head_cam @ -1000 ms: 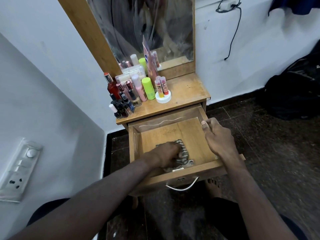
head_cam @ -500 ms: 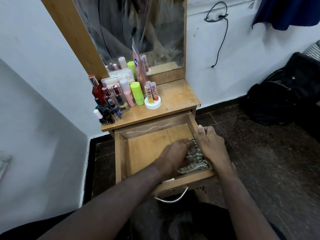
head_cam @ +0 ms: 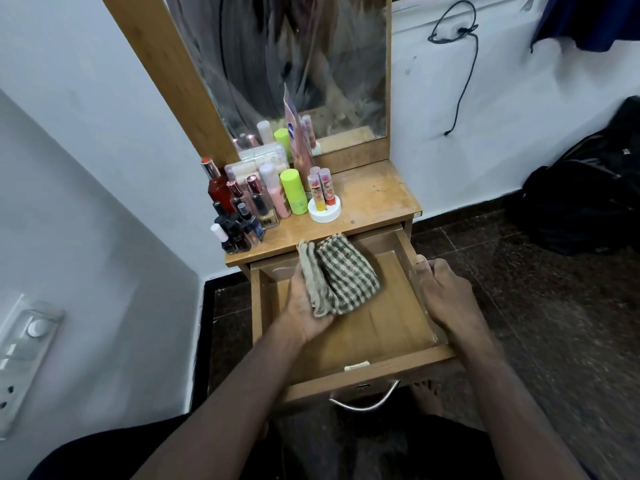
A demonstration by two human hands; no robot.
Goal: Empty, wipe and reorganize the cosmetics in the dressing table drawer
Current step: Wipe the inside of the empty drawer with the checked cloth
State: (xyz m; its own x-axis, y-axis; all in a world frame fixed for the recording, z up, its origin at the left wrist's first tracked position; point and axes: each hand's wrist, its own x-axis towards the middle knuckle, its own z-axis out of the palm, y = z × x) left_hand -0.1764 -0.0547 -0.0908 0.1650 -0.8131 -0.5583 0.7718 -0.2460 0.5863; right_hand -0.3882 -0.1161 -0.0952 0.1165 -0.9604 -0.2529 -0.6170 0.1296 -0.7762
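Left hand [head_cam: 308, 306] has lifted cloth [head_cam: 337, 275] off drawer [head_cam: 363, 367] floor, gripping it; right hand [head_cam: 441, 292] still clasps drawer's side. Wiping prob done; restock next.

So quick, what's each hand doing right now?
Left hand: holding the folded checked cloth above the open drawer.
Right hand: fingers curled over the drawer's right side wall, gripping it.

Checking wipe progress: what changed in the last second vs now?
The left hand was pressing the checked cloth on the drawer floor; now it holds the cloth folded, palm up, lifted above the drawer. The right hand slid a little along the drawer's right wall but still grips it. The drawer stays open and the cosmetics stay on the tabletop.
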